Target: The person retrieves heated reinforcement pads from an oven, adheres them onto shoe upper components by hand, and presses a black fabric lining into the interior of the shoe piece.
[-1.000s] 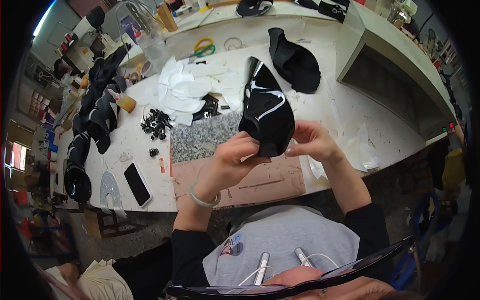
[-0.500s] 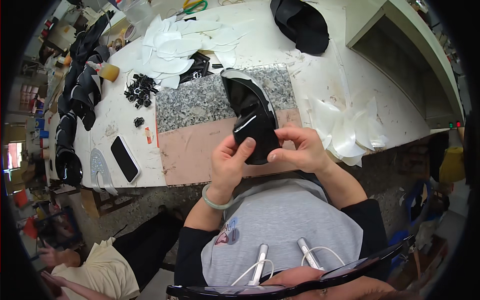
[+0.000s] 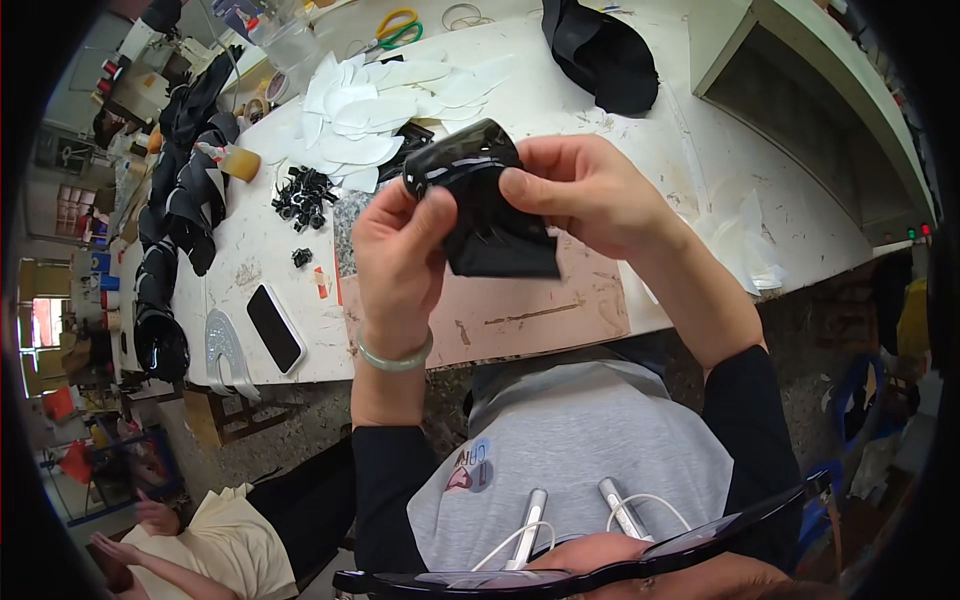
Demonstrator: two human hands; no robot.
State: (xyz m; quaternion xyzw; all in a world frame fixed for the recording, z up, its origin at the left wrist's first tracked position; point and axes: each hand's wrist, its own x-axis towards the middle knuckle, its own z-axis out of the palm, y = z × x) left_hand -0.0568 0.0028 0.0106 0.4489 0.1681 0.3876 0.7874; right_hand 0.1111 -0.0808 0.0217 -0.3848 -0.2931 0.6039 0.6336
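Left hand (image 3: 400,245) gripped curled black piece (image 3: 490,225) by left side, right hand (image 3: 590,190) pinched right edge; piece was above pink board (image 3: 520,312). From where I stood, uneven pull risked creasing it, loose pinch dropping it. Small black parts (image 3: 302,197), phone (image 3: 275,328) lay left of board: bump could scatter them.

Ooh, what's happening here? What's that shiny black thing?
A person is holding a shiny, bendy-looking black piece in both hands, up over the worktable. The left hand pinches one side and the right hand the other, and its top is curled over. I can't tell what it is for. Beyond it lie a heap of thin white pieces and another black piece. A phone lies to the left of a pinkish board.
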